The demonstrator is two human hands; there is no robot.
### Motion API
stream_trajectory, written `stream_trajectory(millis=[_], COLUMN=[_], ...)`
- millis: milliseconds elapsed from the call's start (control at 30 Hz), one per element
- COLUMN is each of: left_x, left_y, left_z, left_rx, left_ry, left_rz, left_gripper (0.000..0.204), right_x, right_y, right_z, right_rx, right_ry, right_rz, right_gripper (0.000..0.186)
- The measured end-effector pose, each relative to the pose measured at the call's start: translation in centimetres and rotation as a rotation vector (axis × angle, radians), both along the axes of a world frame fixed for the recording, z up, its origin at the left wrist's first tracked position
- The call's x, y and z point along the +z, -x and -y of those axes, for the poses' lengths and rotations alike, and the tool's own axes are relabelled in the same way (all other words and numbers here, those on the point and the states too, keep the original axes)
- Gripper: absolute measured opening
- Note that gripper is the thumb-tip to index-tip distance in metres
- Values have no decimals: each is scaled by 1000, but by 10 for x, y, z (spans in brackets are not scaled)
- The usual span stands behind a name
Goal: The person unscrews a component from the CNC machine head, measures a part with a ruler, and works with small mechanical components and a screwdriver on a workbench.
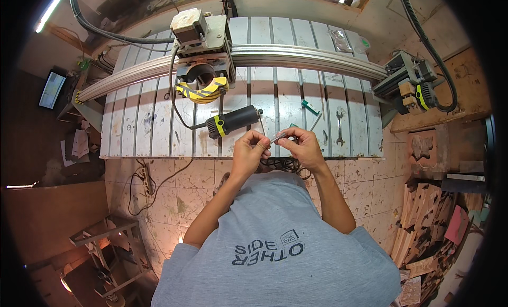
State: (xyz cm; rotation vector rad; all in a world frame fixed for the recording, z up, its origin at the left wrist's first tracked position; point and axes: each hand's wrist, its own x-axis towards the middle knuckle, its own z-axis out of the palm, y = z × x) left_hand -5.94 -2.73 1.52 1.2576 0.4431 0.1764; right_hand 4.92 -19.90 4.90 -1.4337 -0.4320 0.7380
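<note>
My left hand (251,152) and my right hand (303,147) meet over the front edge of the slotted machine bed (159,124). Thumb and fingers of both pinch a small, slim, greyish piece (277,137); its exact kind is too small to make out. Just beyond my left hand, a black router motor (238,119) with a yellow-green band lies on its side on the bed. An open-ended wrench (339,128) lies to the right of my right hand. A small green tube or box (307,105) and a thin rod (316,122) rest beyond that hand.
A metal gantry beam (301,55) spans the bed, carrying a tool head (203,47) with a yellow-black striped clamp (203,91). A cable (185,124) runs from the motor. Wood scraps (423,227) pile up at right; a power strip (146,181) lies on the floor at left.
</note>
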Motion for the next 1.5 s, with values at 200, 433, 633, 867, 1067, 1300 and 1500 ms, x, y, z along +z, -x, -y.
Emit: stream_trajectory(millis=[200, 433, 633, 867, 1067, 1300, 1500], left_x=[-3, 11, 7, -4, -10, 5, 0], left_y=[0, 0, 0, -3, -1, -5, -11], left_z=[2, 3, 8, 9, 6, 9, 12], left_rx=[39, 52, 40, 33, -3, 2, 154], left_ry=[-29, -182, -51, 92, -25, -11, 33], left_rz=[46, -16, 106, 109, 60, -6, 21], left_gripper=[21, 19, 17, 16, 16, 14, 14], right_x=[-8, 5, -5, -24, -16, 3, -9], right_y=[2, -9, -10, -3, -22, -24, 15], right_z=[-3, 1, -1, -2, 4, -6, -20], right_rx=[-35, -45, -148, -198, -28, -22, -189], right_ry=[64, 98, 95, -153, 52, 161, 220], right_rz=[157, 155, 39, -286, 38, 842, 989], right_gripper=[15, 18, 17, 17, 18, 10, 8])
